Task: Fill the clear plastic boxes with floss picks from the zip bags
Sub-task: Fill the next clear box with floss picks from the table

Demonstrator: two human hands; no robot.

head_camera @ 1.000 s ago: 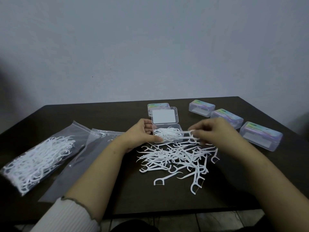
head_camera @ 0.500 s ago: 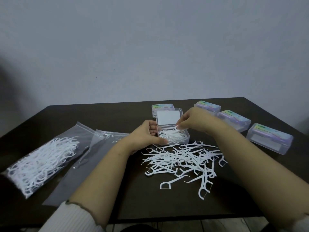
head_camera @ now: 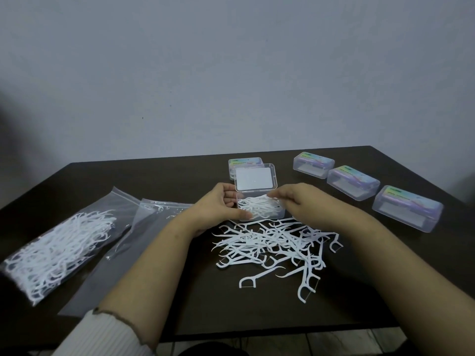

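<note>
An open clear plastic box [head_camera: 279,214] stands mid-table with its lid [head_camera: 255,180] tipped up behind it and white floss picks lying inside. My left hand [head_camera: 218,209] grips the box's left side. My right hand [head_camera: 295,199] hovers over the box's right half, fingertips pinching floss picks [head_camera: 259,202] at the top of the pile inside. A loose heap of floss picks [head_camera: 275,245] lies on the table just in front of the box. A full zip bag [head_camera: 59,245] lies at the left, a nearly empty zip bag [head_camera: 133,242] beside it.
Three closed clear boxes stand in a diagonal row at the right [head_camera: 313,164], [head_camera: 353,182], [head_camera: 408,211]. Another closed box [head_camera: 245,162] sits behind the open lid. The dark table [head_camera: 154,181] ends at a front edge near my forearms.
My right hand carried picks from above the heap to the box and now holds them low over the pile inside. My left hand stayed on the box.
</note>
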